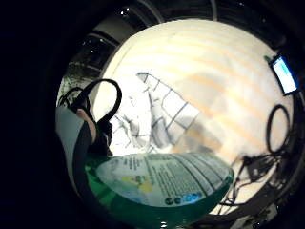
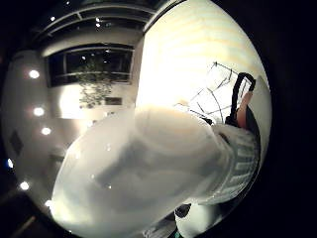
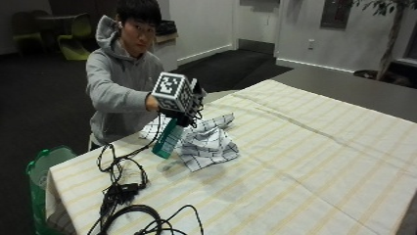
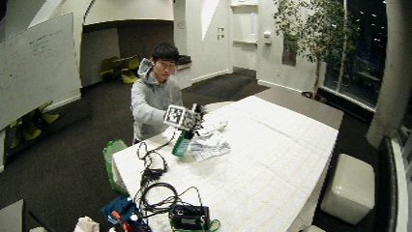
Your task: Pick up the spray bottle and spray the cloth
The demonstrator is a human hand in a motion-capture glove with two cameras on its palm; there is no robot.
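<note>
In the outside view a person's gloved right hand (image 3: 188, 113) grips the top of a green spray bottle (image 3: 167, 139) with a printed label. The bottle hangs tilted, its base close over the striped tablecloth (image 3: 312, 161). A white cloth with a dark check (image 3: 207, 142) lies crumpled on the table right beside the bottle, on its far side. The wide outside view shows the same hand (image 4: 196, 121), bottle (image 4: 182, 143) and cloth (image 4: 207, 145). The bottle's label (image 1: 167, 183) fills the near part of one palm view, with the cloth (image 1: 159, 114) beyond. The bottle's white head (image 2: 148, 163) fills the other.
Black cables (image 3: 124, 196) and a small box lie tangled at the table's near left corner. A green bag (image 3: 42, 171) stands on the floor by that corner. A lit screen (image 1: 284, 74) sits near the table edge. The striped table stretches wide to the right of the cloth.
</note>
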